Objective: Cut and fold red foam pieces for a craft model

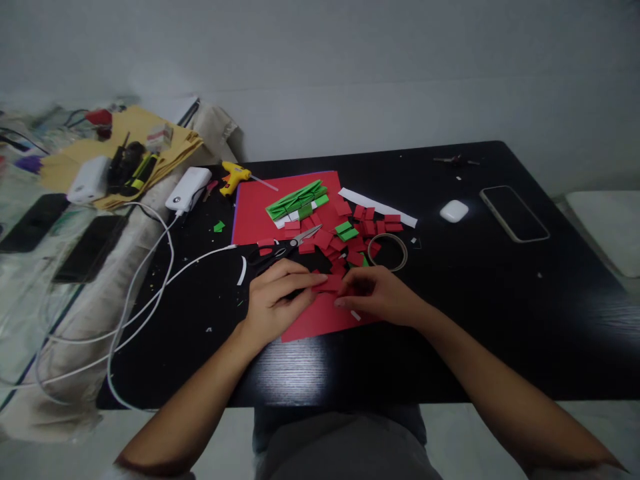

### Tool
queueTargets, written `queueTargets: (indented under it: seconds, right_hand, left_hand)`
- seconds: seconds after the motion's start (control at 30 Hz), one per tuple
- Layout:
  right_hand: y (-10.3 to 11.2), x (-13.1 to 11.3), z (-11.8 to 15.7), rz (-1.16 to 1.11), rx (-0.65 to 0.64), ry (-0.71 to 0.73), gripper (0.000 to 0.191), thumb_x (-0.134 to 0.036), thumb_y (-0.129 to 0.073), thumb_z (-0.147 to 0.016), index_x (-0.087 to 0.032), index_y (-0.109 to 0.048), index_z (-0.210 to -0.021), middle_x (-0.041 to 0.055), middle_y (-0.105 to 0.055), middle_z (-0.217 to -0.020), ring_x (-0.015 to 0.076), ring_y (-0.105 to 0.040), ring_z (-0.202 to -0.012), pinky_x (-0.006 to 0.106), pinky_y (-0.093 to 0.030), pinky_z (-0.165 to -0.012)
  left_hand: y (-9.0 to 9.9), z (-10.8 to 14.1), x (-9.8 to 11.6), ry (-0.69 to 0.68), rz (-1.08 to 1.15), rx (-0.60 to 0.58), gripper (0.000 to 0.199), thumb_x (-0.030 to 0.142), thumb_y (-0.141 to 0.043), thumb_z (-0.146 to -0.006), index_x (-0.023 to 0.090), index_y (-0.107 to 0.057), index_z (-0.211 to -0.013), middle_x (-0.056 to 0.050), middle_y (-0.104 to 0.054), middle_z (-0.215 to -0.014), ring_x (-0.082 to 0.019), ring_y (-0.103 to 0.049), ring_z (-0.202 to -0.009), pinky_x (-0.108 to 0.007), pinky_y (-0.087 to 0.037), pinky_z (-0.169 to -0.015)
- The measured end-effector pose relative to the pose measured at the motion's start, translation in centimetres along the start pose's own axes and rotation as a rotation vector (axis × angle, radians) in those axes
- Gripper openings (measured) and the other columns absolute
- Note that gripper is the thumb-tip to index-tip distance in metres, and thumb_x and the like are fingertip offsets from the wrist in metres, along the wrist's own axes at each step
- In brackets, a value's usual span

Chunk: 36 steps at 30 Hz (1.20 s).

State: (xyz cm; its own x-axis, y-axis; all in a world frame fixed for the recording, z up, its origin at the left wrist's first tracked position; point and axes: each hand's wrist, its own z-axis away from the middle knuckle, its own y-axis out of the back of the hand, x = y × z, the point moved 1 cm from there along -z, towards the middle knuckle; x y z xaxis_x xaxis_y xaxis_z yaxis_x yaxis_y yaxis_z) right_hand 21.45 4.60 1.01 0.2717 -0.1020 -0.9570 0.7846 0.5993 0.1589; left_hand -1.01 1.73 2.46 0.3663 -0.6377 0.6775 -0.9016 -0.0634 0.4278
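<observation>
My left hand (280, 293) is closed, its thumb and fingertips pinching the left end of a small red folded paper piece (329, 284). At the right end of that piece, my right hand (387, 293) curls its thumb and fingers closed on its edge. Underneath both hands lies a red paper sheet (310, 323). Just beyond my fingers is a loose heap of small folded red papers (325, 239), with a few green folded papers (346, 231) among them. Black-handled scissors (293, 245) lie beyond my left hand, and a roll of tape (404, 252) beyond my right.
Folded green paper strips (297, 200) rest on a larger red sheet (250, 217). A yellow glue gun (234, 177), white power bank (189, 189) and white cable (173, 257) are at left. A white paper strip (379, 207), white case (454, 211) and phone (515, 213) lie rightward.
</observation>
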Motion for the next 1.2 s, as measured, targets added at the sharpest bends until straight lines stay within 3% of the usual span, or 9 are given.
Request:
queueTargets:
  seconds: [0.17, 0.37, 0.57, 0.7, 0.9, 1.2]
  right_hand:
    - [0.14, -0.06, -0.04, -0.128, -0.097, -0.021, 0.022, -0.039, -0.074, -0.084, -0.018, -0.074, -0.089, 0.0027, -0.073, -0.083, 0.0173, -0.067, -0.078, 0.029, -0.05, -0.072]
    - [-0.01, 0.67, -0.33, -0.199, 0.005, -0.057, 0.017, -0.026, -0.077, -0.075, -0.018, -0.067, -0.086, 0.0018, -0.072, -0.086, 0.0176, -0.069, -0.082, 0.03, -0.052, -0.077]
    - [-0.07, 0.23, -0.35, -0.174, -0.002, -0.085, 0.015, -0.032, -0.075, -0.08, -0.018, -0.075, -0.085, 0.002, -0.075, -0.084, 0.0171, -0.068, -0.079, 0.03, -0.052, -0.077]
    - [-0.05, 0.19, -0.2, -0.304, -0.008, -0.149, 0.023, -0.04, -0.075, -0.08, -0.017, -0.078, -0.086, 0.0028, -0.076, -0.084, 0.017, -0.069, -0.077, 0.029, -0.052, -0.076]
    - [0.08, 0.69, -0.08, -0.459, 0.004, -0.183, 0.021, -0.037, -0.078, -0.075, -0.016, -0.078, -0.08, 0.0018, -0.073, -0.074, 0.0148, -0.065, -0.068, 0.027, -0.048, -0.068]
    - [0.04, -0.06, 0.02, -0.389, -0.003, -0.155, 0.035, -0.05, -0.082, -0.075, -0.015, -0.077, -0.073, 0.0013, -0.069, -0.065, 0.0126, -0.06, -0.059, 0.024, -0.045, -0.058]
  left_hand:
    - [0.07, 0.08, -0.1, -0.059, -0.066, -0.024, 0.029, 0.008, -0.069, -0.089, 0.026, -0.08, -0.11, -0.004, -0.072, -0.092, -0.014, -0.069, -0.081, -0.027, -0.057, -0.072]
    - [-0.03, -0.08, -0.23, -0.04, -0.075, -0.066, 0.029, 0.008, -0.067, -0.091, 0.025, -0.08, -0.111, -0.006, -0.072, -0.1, -0.016, -0.07, -0.089, -0.028, -0.058, -0.076]
    - [-0.25, 0.14, -0.56, 0.023, -0.041, -0.133, 0.03, 0.01, -0.064, -0.094, 0.026, -0.079, -0.114, -0.008, -0.073, -0.113, -0.018, -0.072, -0.102, -0.032, -0.06, -0.087]
    - [-0.28, 0.28, -0.76, 0.022, -0.038, -0.154, 0.029, 0.012, -0.063, -0.095, 0.027, -0.078, -0.116, -0.008, -0.074, -0.116, -0.019, -0.072, -0.105, -0.035, -0.061, -0.089]
    - [-0.29, 0.34, -0.8, 0.014, -0.065, -0.159, 0.03, 0.01, -0.063, -0.094, 0.025, -0.079, -0.115, -0.009, -0.074, -0.116, -0.019, -0.073, -0.104, -0.033, -0.061, -0.088]
    - [-0.34, 0.28, -0.86, -0.03, -0.075, -0.181, 0.033, 0.011, -0.062, -0.095, 0.028, -0.077, -0.119, -0.008, -0.075, -0.117, -0.02, -0.072, -0.105, -0.036, -0.06, -0.09]
